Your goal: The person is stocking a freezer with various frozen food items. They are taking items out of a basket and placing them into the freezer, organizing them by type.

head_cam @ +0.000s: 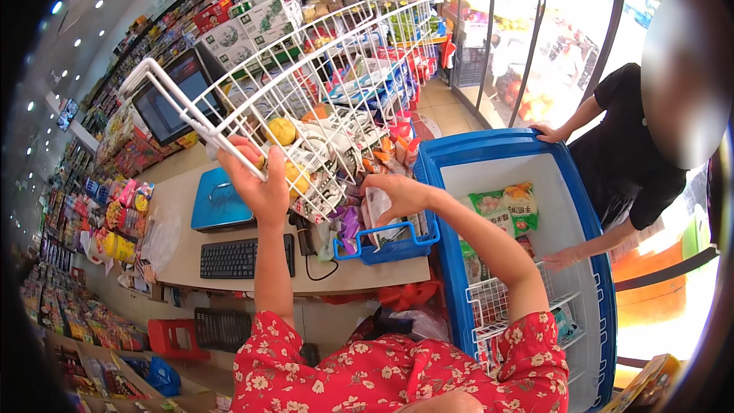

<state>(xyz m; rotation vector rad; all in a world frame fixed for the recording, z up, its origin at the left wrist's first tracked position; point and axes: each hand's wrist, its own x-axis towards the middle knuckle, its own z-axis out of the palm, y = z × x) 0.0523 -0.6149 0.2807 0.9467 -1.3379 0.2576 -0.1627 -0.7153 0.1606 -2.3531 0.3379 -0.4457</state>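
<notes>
My left hand grips the rim of a white wire basket, which is raised and tilted over the counter. Through its wires show round yellow items and many black-and-white wrapped packets; I cannot tell which lie inside it and which behind. My right hand curls around a whitish packet at a blue plastic basket. Purple packets lie at that basket's left side, and orange-ended packets lie beyond my right hand.
On the counter are a black keyboard, a blue-topped device and a handheld scanner. A monitor stands behind. To the right, a person in black reaches into an open blue chest freezer with bagged food.
</notes>
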